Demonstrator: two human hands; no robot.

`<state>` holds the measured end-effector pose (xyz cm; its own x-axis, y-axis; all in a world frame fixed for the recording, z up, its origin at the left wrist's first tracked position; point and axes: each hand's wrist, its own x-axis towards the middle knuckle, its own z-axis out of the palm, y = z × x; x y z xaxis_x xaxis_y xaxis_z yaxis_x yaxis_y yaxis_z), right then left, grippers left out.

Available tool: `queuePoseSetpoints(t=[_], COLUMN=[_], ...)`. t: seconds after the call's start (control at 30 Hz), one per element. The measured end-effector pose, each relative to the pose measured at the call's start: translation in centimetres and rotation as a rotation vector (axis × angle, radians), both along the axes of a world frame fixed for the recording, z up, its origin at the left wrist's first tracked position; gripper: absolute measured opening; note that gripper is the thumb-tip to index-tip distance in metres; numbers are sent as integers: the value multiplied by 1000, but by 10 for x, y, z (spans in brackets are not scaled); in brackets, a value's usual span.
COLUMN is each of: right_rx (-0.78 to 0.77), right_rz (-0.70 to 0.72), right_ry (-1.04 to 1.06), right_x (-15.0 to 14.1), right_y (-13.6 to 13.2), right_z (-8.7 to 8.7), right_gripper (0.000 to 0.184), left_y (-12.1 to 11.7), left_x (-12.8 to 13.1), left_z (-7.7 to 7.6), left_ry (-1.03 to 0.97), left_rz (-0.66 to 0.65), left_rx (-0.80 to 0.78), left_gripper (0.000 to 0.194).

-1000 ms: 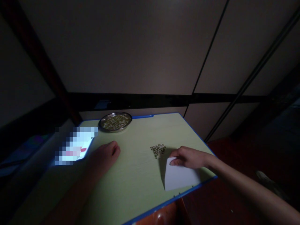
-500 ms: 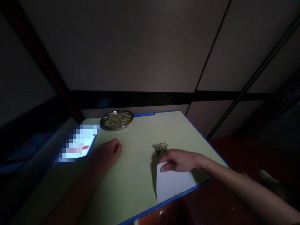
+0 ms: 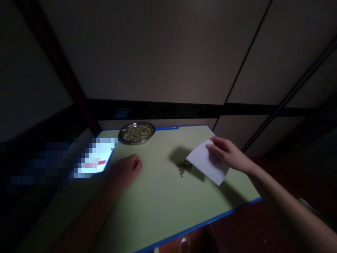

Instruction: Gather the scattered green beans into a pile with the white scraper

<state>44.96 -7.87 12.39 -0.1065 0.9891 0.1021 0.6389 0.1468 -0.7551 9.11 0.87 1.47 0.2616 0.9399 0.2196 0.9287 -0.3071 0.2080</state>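
My right hand [image 3: 226,153] grips a white sheet of stiff paper [image 3: 207,163] by its upper edge, thumb on the near face. The sheet is tilted above the table and casts a shadow. Just left of its lower part lies a small pile of greenish-brown bits [image 3: 183,167], like seeds or beans, partly shaded. My left hand [image 3: 131,167] rests as a loose fist on the light green table [image 3: 158,196], with nothing visible in it. Beyond that fist stands a round metal dish [image 3: 137,141] holding many similar green and pale bits.
A lit screen [image 3: 96,158], partly pixelated, stands at the table's left side. Blue edging [image 3: 189,226] runs round the table. Dark cabinet panels [image 3: 158,59] rise behind it. A reddish-brown wooden piece [image 3: 181,246] sits below the front edge.
My right hand has lifted the white paper off the front of the table, moving it up and to the right. The pile of bits looks reshaped. My left fist stays put on the table.
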Motion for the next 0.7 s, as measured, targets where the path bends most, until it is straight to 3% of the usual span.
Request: queuePoseSetpoints(t=[0.1,0.23,0.4,0.7], right_rx=[78,8,-33,-52], right_rz=[-241,-325,-317,-196], right_ry=[-176,-314,-339,-203], right_x=[43,60,23,-57], right_y=[21,34,43,63], right_z=[-21,-56,-77,-90], right_gripper=[29,24,21,21], left_y=[-2,-2,0,-2], left_x=[1,2,0,-1], left_z=[3,5,1,2], left_ry=[-38,-49,-32,-84], left_rz=[-2,10,4,21], left_rx=[-18,-42,-26,-46], left_gripper=[20,20,23,20])
